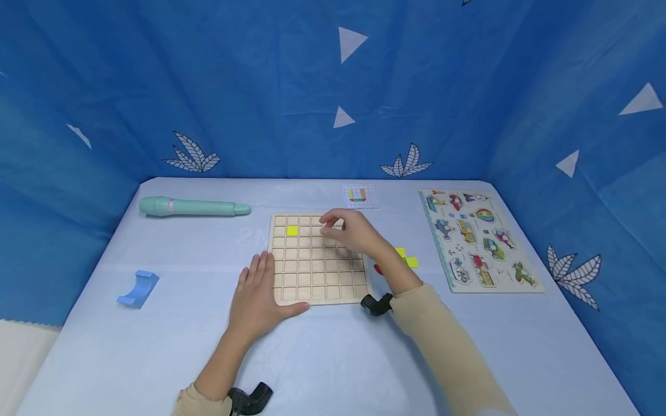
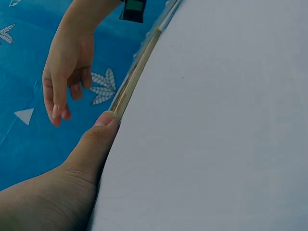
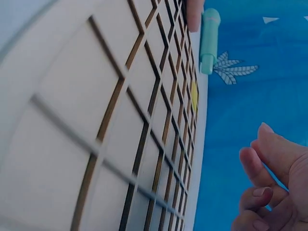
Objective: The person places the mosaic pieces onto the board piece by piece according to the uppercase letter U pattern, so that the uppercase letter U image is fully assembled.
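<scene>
A wooden grid board (image 1: 318, 278) lies on the table with one yellow square tile (image 1: 292, 230) in a cell near its upper left. My left hand (image 1: 257, 303) rests flat at the board's near left corner, fingers along the left side and thumb at the near edge; the left wrist view shows the thumb (image 2: 98, 132) against that edge. Over the board's far right part hovers my right hand (image 1: 351, 230), fingers loosely bent. In the right wrist view its thumb and index fingertips (image 3: 264, 129) are close together, and nothing shows between them.
Yellow tiles (image 1: 412, 262) and a red piece (image 1: 378, 269) lie right of the board, partly behind the right forearm. A pattern card (image 1: 369, 202) lies beyond it. Around are a picture puzzle board (image 1: 489, 248), a teal microphone (image 1: 200, 208) and a blue curved block (image 1: 139, 289).
</scene>
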The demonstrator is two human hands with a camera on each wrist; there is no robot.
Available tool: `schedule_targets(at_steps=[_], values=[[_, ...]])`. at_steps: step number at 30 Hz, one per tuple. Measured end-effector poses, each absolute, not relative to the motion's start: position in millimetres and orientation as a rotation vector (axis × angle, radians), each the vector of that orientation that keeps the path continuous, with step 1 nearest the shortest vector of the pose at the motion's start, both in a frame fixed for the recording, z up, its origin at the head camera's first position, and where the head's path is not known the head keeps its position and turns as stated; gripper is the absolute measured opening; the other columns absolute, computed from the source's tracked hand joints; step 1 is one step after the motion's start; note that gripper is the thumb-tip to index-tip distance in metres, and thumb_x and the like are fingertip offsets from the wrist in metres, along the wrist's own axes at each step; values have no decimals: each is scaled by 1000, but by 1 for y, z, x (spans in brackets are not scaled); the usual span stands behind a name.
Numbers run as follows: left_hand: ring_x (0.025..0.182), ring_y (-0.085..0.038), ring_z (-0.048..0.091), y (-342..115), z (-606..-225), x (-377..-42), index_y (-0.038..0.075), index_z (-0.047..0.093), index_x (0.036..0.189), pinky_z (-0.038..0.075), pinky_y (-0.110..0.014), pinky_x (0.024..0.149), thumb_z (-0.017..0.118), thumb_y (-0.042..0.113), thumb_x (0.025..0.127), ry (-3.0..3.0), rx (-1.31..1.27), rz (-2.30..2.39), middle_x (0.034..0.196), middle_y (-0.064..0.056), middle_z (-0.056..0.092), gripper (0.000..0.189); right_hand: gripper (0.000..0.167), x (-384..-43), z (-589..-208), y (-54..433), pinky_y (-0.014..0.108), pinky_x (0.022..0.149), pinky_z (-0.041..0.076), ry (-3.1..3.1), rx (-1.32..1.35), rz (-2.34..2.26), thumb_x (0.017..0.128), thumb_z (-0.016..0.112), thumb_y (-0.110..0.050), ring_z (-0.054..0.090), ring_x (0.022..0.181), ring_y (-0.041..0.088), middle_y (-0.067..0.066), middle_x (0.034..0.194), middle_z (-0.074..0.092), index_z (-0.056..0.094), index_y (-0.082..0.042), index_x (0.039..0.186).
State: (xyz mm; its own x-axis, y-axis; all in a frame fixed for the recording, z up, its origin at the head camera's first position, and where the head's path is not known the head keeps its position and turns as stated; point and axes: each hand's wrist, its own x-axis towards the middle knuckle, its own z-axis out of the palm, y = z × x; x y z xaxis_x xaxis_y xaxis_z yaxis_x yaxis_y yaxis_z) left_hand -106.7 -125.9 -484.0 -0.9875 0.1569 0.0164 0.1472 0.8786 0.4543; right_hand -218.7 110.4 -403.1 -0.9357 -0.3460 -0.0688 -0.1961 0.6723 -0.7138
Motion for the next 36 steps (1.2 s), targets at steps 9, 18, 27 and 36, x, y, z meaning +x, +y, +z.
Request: schedule_targets(at_steps=[9, 18, 27, 36], values=[[156, -35, 7, -126, -485, -106, 0, 10, 158, 10, -55, 124, 64, 88, 62, 3029, 250, 738, 167, -17, 12, 141, 31, -203, -400, 157, 31, 65, 46, 2735, -379, -1123, 94, 69, -29, 52, 84, 23, -3, 103, 66, 68, -16, 122], [155, -35, 8, -127, -484, -106, 0, 11, 158, 10, -56, 124, 64, 89, 62, 3025, 258, 750, 167, -17, 12, 141, 32, -191, -399, 201, 26, 49, 39, 2781, -301, -1122, 93, 71, -28, 48, 69, 25, -1, 104, 67, 68, -15, 123], [155, -35, 8, -126, -484, -106, 0, 11, 158, 11, -56, 124, 64, 88, 63, 3028, 265, 742, 167, -17, 12, 140, 34, -180, -399, 235, 28, 59, 41, 2819, -124, -1058, 93, 70, -32, 49, 78, 26, 2, 106, 68, 68, -16, 123], [156, -35, 7, -126, -484, -107, 0, 11, 158, 11, -56, 124, 64, 89, 62, 3027, 260, 737, 167, -17, 11, 141, 32, -177, -402, 255, 26, 59, 43, 2851, -98, -1034, 93, 70, -29, 49, 78, 26, 4, 111, 70, 69, -14, 121]])
